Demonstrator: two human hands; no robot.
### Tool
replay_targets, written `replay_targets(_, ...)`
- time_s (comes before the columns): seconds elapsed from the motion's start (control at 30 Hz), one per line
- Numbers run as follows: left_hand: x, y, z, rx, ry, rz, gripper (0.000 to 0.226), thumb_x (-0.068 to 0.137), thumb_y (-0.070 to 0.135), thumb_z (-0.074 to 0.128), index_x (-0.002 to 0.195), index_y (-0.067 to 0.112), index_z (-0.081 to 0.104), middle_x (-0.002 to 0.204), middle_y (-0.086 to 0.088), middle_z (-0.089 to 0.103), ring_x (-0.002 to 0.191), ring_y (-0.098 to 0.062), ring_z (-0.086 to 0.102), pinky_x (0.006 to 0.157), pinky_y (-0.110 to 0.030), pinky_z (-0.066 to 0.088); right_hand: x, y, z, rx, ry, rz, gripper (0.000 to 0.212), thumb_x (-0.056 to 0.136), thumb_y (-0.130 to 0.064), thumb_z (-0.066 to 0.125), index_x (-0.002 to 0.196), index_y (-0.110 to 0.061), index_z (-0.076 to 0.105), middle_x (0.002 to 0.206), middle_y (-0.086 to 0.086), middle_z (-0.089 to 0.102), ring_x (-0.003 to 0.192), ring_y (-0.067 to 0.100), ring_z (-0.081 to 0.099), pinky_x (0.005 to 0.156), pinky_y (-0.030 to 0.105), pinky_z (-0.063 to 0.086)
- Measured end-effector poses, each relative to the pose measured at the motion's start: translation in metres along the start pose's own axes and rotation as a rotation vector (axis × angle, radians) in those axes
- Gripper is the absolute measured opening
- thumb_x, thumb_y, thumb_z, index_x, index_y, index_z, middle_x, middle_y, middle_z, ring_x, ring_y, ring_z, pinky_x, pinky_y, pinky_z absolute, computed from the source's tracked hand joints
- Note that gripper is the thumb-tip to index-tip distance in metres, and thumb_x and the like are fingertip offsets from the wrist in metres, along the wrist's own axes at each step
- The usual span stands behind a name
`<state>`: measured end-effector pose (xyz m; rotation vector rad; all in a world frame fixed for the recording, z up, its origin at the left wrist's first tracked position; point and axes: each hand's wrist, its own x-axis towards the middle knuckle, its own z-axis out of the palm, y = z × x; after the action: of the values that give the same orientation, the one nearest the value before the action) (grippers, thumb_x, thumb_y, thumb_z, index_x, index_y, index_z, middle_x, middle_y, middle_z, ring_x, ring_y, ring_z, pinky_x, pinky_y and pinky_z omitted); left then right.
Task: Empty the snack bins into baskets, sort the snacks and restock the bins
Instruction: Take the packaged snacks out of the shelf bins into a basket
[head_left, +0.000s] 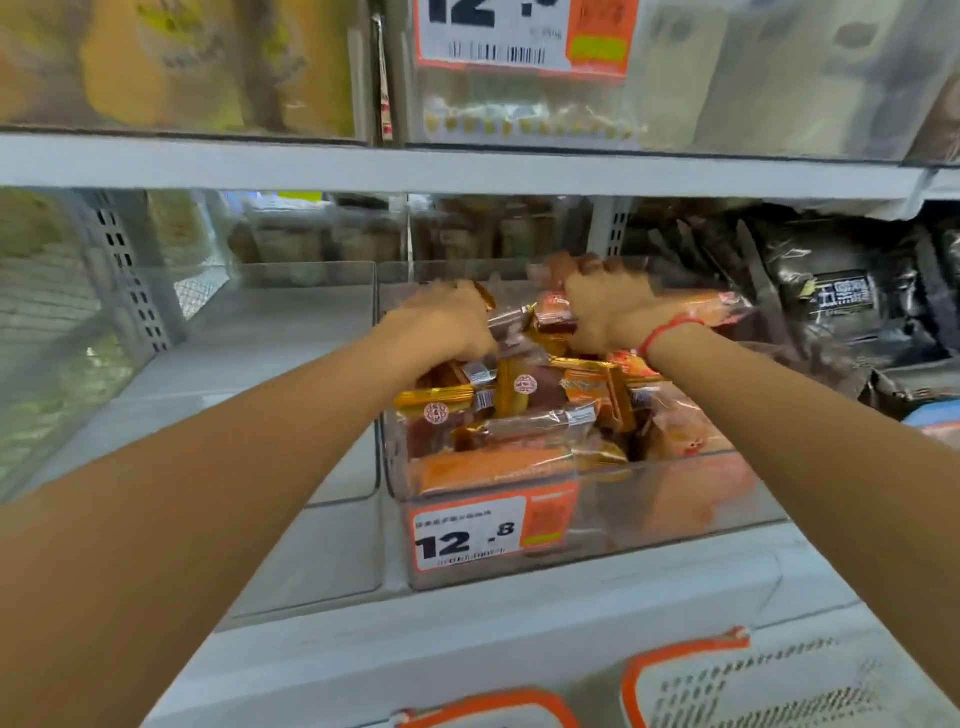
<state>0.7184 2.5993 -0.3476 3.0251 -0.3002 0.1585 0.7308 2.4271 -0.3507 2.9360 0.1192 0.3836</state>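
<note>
Light, slippery foil snack packets (519, 395) were gripped by the left hand (447, 325) and right hand (605, 306) near the bin's (597, 514) back edge; several could be gathered at once.

Premises: a shop. Evidence: metal shelf (467, 171) stocked with packaged goods, clear snack bin (675, 525) bearing printed price tag (470, 535) with barcode.

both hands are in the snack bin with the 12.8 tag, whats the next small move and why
Probably lift both handfuls out and lower them into a basket below. The left hand and right hand are already curled round wrapped snacks at the back of the clear bin, which is still nearly full, and two orange-rimmed baskets sit under the shelf.
</note>
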Motion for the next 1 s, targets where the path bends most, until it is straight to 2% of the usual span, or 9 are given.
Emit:
replay_targets(0.17, -0.013, 0.004, -0.005, 0.303, 0.112, 0.030, 0.037, 0.095, 0.023, 0.061, 0.128, 0.010, 0.052, 0.125, -0.010, 0.058, 0.114, -0.028, 0.057, 0.080, -0.034, 0.042, -0.013, 0.013, -0.013, 0.065, 0.093, -0.057, 0.066, 0.083, -0.038, 0.072, 0.134, -0.026, 0.033, 0.120, 0.011, 0.059, 0.107, 0.035, 0.058, 0.092, 0.046, 0.046)
replay_targets(0.27, -0.030, 0.006, -0.020, 0.311, 0.142, 0.123, 0.028, 0.096, 0.021, 0.058, 0.122, 0.011, 0.055, 0.113, -0.010, 0.062, 0.107, -0.028, 0.059, 0.076, -0.034, 0.037, -0.033, 0.022, -0.029, 0.130, 0.171, -0.072, 0.066, 0.083, -0.041, 0.071, 0.135, -0.026, 0.033, 0.117, 0.011, 0.061, 0.104, 0.035, 0.060, 0.085, 0.041, 0.047)
replay_targets(0.33, -0.051, 0.007, -0.029, 0.293, 0.215, 0.173, 0.027, 0.097, 0.019, 0.057, 0.122, 0.012, 0.053, 0.115, -0.010, 0.063, 0.108, -0.030, 0.060, 0.074, -0.034, 0.035, -0.050, 0.025, -0.037, 0.204, 0.196, -0.083, 0.071, 0.081, -0.045, 0.072, 0.138, -0.027, 0.033, 0.115, 0.011, 0.060, 0.104, 0.035, 0.059, 0.084, 0.042, 0.048)
replay_targets(0.5, -0.121, 0.000, -0.034, 0.088, 0.285, 0.229, 0.035, 0.099, 0.021, 0.051, 0.133, 0.021, 0.042, 0.132, -0.004, 0.057, 0.116, -0.029, 0.057, 0.078, -0.039, 0.041, -0.114, 0.022, -0.047, 0.354, 0.282, -0.114, 0.080, 0.078, -0.046, 0.074, 0.143, -0.026, 0.031, 0.118, 0.010, 0.060, 0.104, 0.031, 0.058, 0.080, 0.043, 0.051)
replay_targets(0.63, -0.178, -0.021, -0.046, -0.206, 0.490, 0.287, 0.054, 0.098, 0.019, 0.052, 0.147, 0.031, 0.033, 0.144, 0.006, 0.048, 0.129, -0.019, 0.045, 0.095, -0.039, 0.040, -0.170, 0.010, -0.061, 0.453, 0.379, -0.090, 0.087, 0.073, -0.058, 0.070, 0.143, -0.028, 0.027, 0.120, 0.004, 0.062, 0.103, 0.026, 0.061, 0.082, 0.042, 0.051)
replay_targets(0.7, -0.207, -0.031, -0.050, -0.301, 0.565, 0.314, 0.058, 0.097, 0.018, 0.054, 0.148, 0.032, 0.030, 0.142, 0.009, 0.049, 0.126, -0.016, 0.046, 0.092, -0.037, 0.041, -0.196, 0.000, -0.072, 0.501, 0.401, -0.085, 0.083, 0.069, -0.063, 0.067, 0.137, -0.029, 0.034, 0.118, -0.001, 0.064, 0.102, 0.025, 0.063, 0.083, 0.042, 0.053)
replay_targets(0.8, -0.248, -0.053, -0.048, -0.399, 0.427, 0.286, 0.054, 0.093, 0.025, 0.060, 0.138, 0.038, 0.032, 0.118, 0.019, 0.059, 0.103, -0.018, 0.058, 0.074, -0.036, 0.043, -0.233, -0.021, -0.086, 0.568, 0.415, -0.138, 0.077, 0.068, -0.060, 0.071, 0.131, -0.029, 0.040, 0.112, -0.008, 0.064, 0.098, 0.022, 0.064, 0.079, 0.039, 0.053)
replay_targets(0.9, -0.281, -0.088, -0.036, -0.541, 0.143, 0.317, 0.032, 0.084, 0.043, 0.066, 0.106, 0.042, 0.043, 0.099, 0.019, 0.063, 0.094, -0.020, 0.063, 0.080, -0.046, 0.050, -0.273, -0.047, -0.089, 0.610, 0.385, -0.247, 0.071, 0.070, -0.048, 0.078, 0.129, -0.030, 0.042, 0.101, -0.013, 0.061, 0.089, 0.020, 0.063, 0.070, 0.037, 0.052)
replay_targets(1.0, -0.313, -0.116, -0.009, -0.670, 0.017, 0.336, 0.033, 0.079, 0.048, 0.066, 0.108, 0.041, 0.052, 0.104, 0.016, 0.064, 0.098, -0.011, 0.063, 0.086, -0.040, 0.050, -0.310, -0.068, -0.070, 0.716, 0.167, -0.290, 0.073, 0.066, -0.041, 0.073, 0.129, -0.041, 0.036, 0.101, -0.003, 0.064, 0.085, 0.021, 0.062, 0.068, 0.043, 0.053)
